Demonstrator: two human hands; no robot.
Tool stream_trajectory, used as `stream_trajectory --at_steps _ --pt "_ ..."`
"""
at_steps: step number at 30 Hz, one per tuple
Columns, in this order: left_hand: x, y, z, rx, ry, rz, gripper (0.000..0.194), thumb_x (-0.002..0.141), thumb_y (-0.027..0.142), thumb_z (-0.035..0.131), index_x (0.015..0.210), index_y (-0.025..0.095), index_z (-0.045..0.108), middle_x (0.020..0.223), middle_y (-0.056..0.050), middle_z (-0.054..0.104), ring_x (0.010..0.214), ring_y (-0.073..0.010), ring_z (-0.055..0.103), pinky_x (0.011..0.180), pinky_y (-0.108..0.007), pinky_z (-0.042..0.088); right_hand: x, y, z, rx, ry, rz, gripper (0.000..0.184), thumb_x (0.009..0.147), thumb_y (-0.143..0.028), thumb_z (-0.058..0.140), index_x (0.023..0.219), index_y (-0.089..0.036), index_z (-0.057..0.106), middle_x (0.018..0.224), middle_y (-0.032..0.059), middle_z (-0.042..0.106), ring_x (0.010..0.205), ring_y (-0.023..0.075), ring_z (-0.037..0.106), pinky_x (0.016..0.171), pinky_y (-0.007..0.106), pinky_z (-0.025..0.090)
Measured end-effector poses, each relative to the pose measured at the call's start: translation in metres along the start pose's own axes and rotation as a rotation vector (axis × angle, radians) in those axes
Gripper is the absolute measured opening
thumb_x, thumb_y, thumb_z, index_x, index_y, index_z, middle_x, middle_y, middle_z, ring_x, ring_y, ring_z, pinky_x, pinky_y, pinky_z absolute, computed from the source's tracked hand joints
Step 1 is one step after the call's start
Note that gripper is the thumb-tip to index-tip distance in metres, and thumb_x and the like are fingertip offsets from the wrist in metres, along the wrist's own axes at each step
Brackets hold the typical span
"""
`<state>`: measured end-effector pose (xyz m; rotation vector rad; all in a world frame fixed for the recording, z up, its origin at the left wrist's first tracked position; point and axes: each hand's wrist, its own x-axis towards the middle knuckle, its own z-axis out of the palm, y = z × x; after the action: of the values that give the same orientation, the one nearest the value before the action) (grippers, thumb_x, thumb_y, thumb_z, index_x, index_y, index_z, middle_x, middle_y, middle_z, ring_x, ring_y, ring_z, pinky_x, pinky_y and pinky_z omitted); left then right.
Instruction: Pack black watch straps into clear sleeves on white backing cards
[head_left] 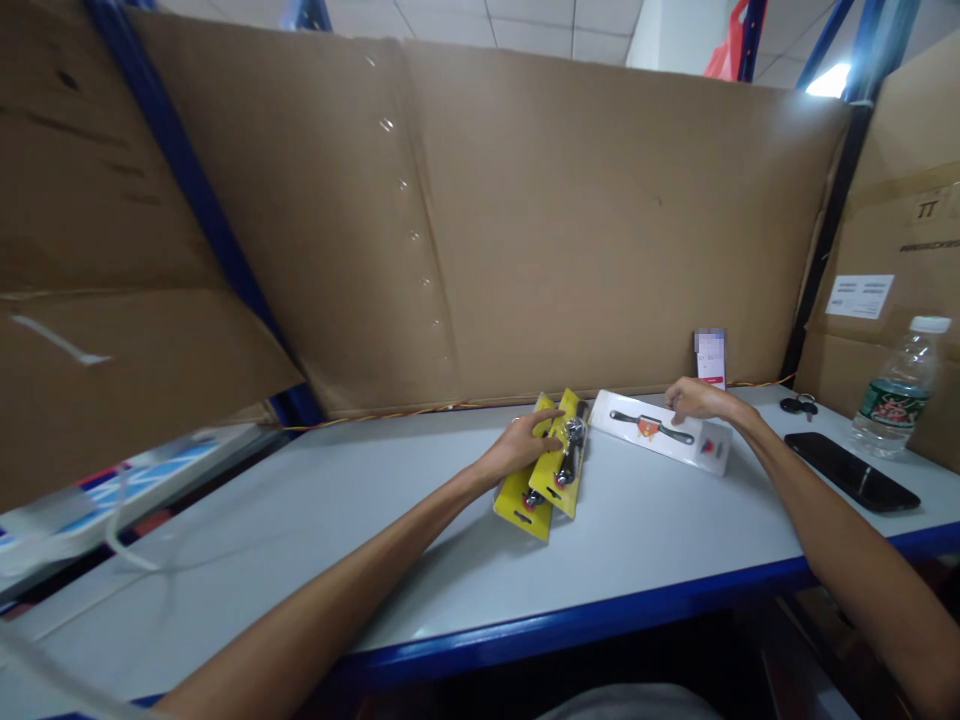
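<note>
Two yellow carded blister packs point(523, 518) overlap at a slant near the middle of the table, each showing a black and chrome tool whose kind I cannot make out. My left hand point(517, 447) lies over them from the left, its thumb and index finger stretched apart on the upper yellow pack point(559, 472). To their right is a white blister pack point(705, 452) with a black-handled spokeshave point(651, 427) and an orange-red label inside. My right hand point(699, 398) has curled fingers at the far edge of this white pack; the fingertips are partly hidden.
A lit phone point(710, 357) leans on the cardboard back wall point(585, 230). At the right are keys point(799, 405), a dark phone point(851, 470) and a water bottle point(892, 395). Power strips point(187, 470) with a white cable line the left side. The table has a blue front edge point(600, 625).
</note>
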<state>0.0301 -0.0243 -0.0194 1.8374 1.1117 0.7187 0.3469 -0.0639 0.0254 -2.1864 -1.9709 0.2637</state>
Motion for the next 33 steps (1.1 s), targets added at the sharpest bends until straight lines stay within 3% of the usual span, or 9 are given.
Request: stream_trajectory --at_steps 3,8,13,18,23,26,29,33 --pt "-0.001 0.001 0.0 -0.001 0.005 0.0 0.067 0.071 0.018 0.069 0.137 0.016 0.06 0.066 0.0 0.069 0.05 -0.0159 0.061 0.048 -0.024 0.044 -0.003 0.001 -0.001 -0.147 0.041 -0.023 0.033 0.07 -0.006 0.069 0.098 -0.019 0.078 0.088 0.0035 0.075 0.085 0.0187 0.068 0.063 0.022 0.042" --pt "-0.001 0.001 -0.001 0.012 0.01 0.018 0.065 0.07 0.019 0.071 0.134 0.016 0.062 0.069 0.0 0.07 0.051 -0.015 0.061 0.048 -0.023 0.043 -0.014 -0.008 0.003 -0.359 0.123 -0.003 0.033 0.08 -0.005 0.054 0.1 -0.018 0.078 0.103 0.0143 0.074 0.093 0.0247 0.069 0.066 0.027 0.039" --pt "0.0 0.0 -0.001 0.008 0.002 0.0 0.066 0.071 0.021 0.071 0.135 0.017 0.061 0.068 0.001 0.069 0.051 -0.015 0.06 0.048 -0.023 0.043 -0.027 -0.039 0.018 -0.344 0.066 -0.156 0.035 0.078 -0.002 0.054 0.101 -0.019 0.074 0.1 0.0112 0.075 0.088 0.0211 0.068 0.066 0.025 0.036" --pt "0.0 0.0 0.0 0.022 0.004 -0.012 0.067 0.071 0.02 0.071 0.136 0.017 0.06 0.067 0.001 0.068 0.05 -0.0141 0.059 0.049 -0.022 0.043 -0.041 -0.074 0.038 -0.374 0.14 -0.333 0.034 0.082 0.0 0.047 0.101 -0.017 0.07 0.102 0.0132 0.072 0.088 0.0242 0.066 0.067 0.028 0.035" --pt "0.003 0.0 -0.005 -0.027 -0.043 -0.035 0.073 0.069 0.018 0.069 0.14 0.018 0.056 0.07 0.0 0.07 0.052 -0.015 0.061 0.049 -0.022 0.044 -0.043 -0.078 0.042 -0.294 0.196 -0.35 0.029 0.091 -0.01 0.046 0.103 -0.02 0.071 0.103 0.0113 0.073 0.093 0.0245 0.067 0.068 0.028 0.037" --pt "0.005 0.001 -0.023 -0.008 -0.1 -0.084 0.074 0.067 0.019 0.068 0.141 0.019 0.056 0.068 -0.001 0.071 0.051 -0.0169 0.061 0.047 -0.024 0.044 -0.042 -0.075 0.041 -0.268 0.194 -0.335 0.029 0.098 -0.023 0.045 0.108 -0.023 0.072 0.107 0.0107 0.074 0.096 0.0245 0.068 0.07 0.027 0.039" --pt "0.005 -0.001 -0.051 0.063 -0.101 -0.041 0.067 0.062 0.016 0.07 0.129 0.021 0.068 0.079 -0.005 0.075 0.056 -0.0178 0.064 0.05 -0.024 0.046 -0.041 -0.076 0.044 -0.281 0.206 -0.327 0.03 0.101 -0.03 0.044 0.109 -0.022 0.072 0.106 0.0119 0.074 0.096 0.0251 0.069 0.071 0.028 0.04" --pt "0.004 -0.01 -0.098 0.232 -0.119 0.051 0.058 0.057 0.016 0.073 0.114 0.026 0.076 0.111 -0.006 0.076 0.09 -0.0226 0.069 0.073 -0.026 0.053 -0.038 -0.076 0.049 -0.282 0.23 -0.329 0.031 0.101 -0.032 0.043 0.108 -0.022 0.071 0.106 0.0122 0.073 0.095 0.0262 0.069 0.07 0.029 0.041"
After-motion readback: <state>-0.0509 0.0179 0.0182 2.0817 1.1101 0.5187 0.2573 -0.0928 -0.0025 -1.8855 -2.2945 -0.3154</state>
